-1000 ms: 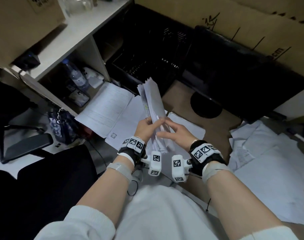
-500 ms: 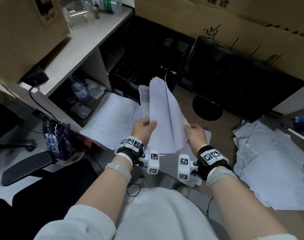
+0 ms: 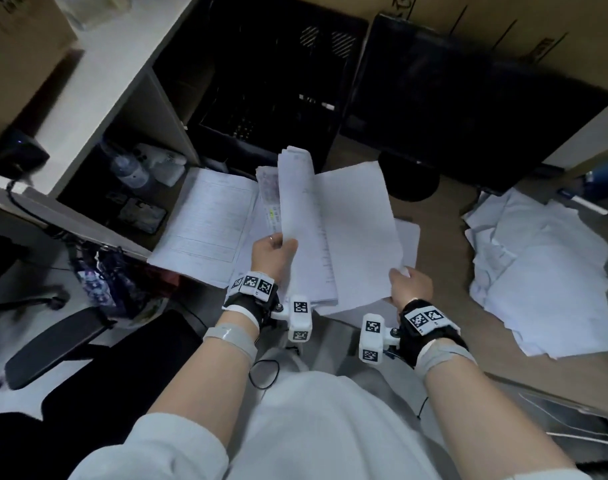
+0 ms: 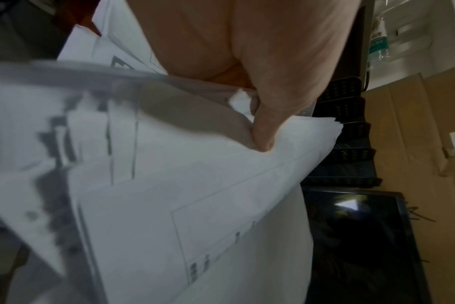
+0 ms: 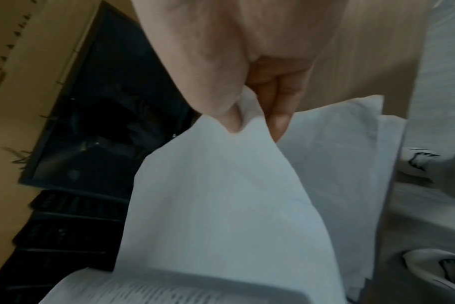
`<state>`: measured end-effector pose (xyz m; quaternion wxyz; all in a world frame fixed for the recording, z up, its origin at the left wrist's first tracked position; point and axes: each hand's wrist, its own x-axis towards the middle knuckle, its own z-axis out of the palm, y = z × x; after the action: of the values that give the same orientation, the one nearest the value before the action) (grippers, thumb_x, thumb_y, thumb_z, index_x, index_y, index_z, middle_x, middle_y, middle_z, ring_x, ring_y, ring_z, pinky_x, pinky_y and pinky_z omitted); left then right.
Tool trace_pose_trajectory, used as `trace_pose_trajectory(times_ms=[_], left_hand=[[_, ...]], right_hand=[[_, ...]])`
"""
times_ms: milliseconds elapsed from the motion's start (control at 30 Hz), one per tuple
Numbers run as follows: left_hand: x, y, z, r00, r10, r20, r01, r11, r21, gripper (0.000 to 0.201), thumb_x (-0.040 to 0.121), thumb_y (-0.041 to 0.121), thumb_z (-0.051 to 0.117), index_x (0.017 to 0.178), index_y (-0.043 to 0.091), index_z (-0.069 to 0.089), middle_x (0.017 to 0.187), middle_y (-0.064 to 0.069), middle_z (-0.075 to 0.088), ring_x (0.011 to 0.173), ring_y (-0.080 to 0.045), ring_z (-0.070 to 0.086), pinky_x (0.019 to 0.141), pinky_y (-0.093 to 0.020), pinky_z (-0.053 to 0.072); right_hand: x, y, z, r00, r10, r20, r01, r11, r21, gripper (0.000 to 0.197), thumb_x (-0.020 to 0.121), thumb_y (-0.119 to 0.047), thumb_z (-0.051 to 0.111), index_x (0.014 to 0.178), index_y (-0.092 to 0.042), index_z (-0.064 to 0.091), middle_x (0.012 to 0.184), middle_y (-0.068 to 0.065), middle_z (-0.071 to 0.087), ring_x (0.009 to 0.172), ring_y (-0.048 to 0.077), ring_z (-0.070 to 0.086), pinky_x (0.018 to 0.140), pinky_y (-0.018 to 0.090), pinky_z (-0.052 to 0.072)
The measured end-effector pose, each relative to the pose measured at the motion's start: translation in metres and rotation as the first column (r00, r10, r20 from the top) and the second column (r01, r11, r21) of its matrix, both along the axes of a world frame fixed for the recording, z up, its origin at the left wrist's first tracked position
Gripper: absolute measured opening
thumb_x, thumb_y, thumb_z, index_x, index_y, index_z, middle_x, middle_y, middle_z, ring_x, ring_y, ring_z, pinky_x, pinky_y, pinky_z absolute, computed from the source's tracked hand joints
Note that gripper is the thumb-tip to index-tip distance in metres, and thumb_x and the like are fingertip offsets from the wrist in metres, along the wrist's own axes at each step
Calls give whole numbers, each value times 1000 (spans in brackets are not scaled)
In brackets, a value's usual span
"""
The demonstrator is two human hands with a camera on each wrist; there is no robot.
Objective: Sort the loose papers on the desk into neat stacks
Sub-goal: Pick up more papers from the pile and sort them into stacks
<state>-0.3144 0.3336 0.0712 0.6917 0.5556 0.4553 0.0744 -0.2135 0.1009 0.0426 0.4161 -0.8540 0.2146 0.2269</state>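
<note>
My left hand [image 3: 274, 251] grips a thick bundle of white papers [image 3: 302, 223] held upright above the desk, thumb on its front [image 4: 262, 131]. My right hand [image 3: 404, 284] pinches the lower right corner of a single white sheet [image 3: 358, 230] between thumb and fingers [image 5: 237, 121]; the sheet fans out to the right of the bundle. On the desk to the left lies a stack of printed forms [image 3: 209, 226]. A loose, untidy pile of white papers [image 3: 545, 275] spreads over the desk at the right. More sheets [image 3: 408, 244] lie under the held ones.
A black monitor [image 3: 468, 105] stands at the back right, a black tiered tray [image 3: 267, 84] at the back centre, cardboard boxes [image 3: 503, 22] behind. A shelf unit [image 3: 98, 91] with a plastic bottle [image 3: 129, 168] stands at the left. A black chair [image 3: 53, 344] is lower left.
My right hand has drawn one sheet away from the bundle toward the right and lower, widening the gap. My left hand keeps the bundle upright. The head view has shifted.
</note>
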Motion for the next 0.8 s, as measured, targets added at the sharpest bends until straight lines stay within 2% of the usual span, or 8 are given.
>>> trace_pose_trajectory(times_ms=[67,167,300,400,533,600,700,800], left_hand=[[-2,-3,-3,999,12,-37,-11,1000,14,16,87,7,60,91,-5,71,78,-13,67,68,-19,60,65,-32,52],[-2,-7,-8,998,0,-69,1,1000,7,11,81,12,63,84,6,72,81,-15,68,70,-19,60,68,-37,53],[0,-11,-12,991,-35,-128,37,999,19,9,73,19,63,75,20,71,78,-9,62,75,-19,54,70,-37,44],[2,-15,-10,987,-46,-153,51,998,26,12,75,19,64,74,20,76,83,-12,70,77,-21,60,73,-39,50],[8,-19,-11,986,-75,-145,81,996,34,14,73,31,68,75,18,74,87,-13,71,80,-22,62,83,-43,53],[14,-23,-8,989,-79,-122,86,995,49,18,76,32,68,80,15,71,85,-11,68,80,-20,61,83,-39,51],[22,-27,-6,993,-83,-85,88,994,59,29,81,33,67,81,4,72,84,-12,70,78,-21,63,84,-40,53],[30,-29,-3,993,-91,-71,98,991,95,36,73,45,64,79,10,65,77,-6,58,74,-15,53,75,-33,43]], right_hand=[[-6,-13,-7,992,-122,-41,119,991,-65,18,88,-25,56,86,-12,69,103,13,71,93,38,66,87,51,56],[-14,-28,-26,970,-218,-108,207,973,-103,49,94,-28,52,139,-8,52,140,12,55,121,36,57,102,47,48],[-14,-46,-81,965,-90,-247,85,996,-31,54,89,-31,47,137,-6,47,134,15,55,117,37,59,97,48,53],[-14,-35,-64,958,-27,-287,19,999,-30,48,95,-18,48,139,-1,42,135,23,52,116,39,58,96,46,53],[-6,-24,-46,947,1,-320,-69,977,-201,73,87,-39,56,145,1,35,143,15,47,125,37,52,99,35,42],[0,-16,-30,973,12,-231,-68,970,-233,83,84,-37,65,150,-4,28,151,15,37,137,34,39,107,41,37],[15,3,-2,982,182,-52,-174,976,131,67,87,-28,69,147,-20,40,145,3,47,133,23,44,103,34,39],[24,32,42,938,345,-30,-288,825,486,44,92,-28,68,133,-20,54,131,-8,58,114,3,57,92,22,44]])
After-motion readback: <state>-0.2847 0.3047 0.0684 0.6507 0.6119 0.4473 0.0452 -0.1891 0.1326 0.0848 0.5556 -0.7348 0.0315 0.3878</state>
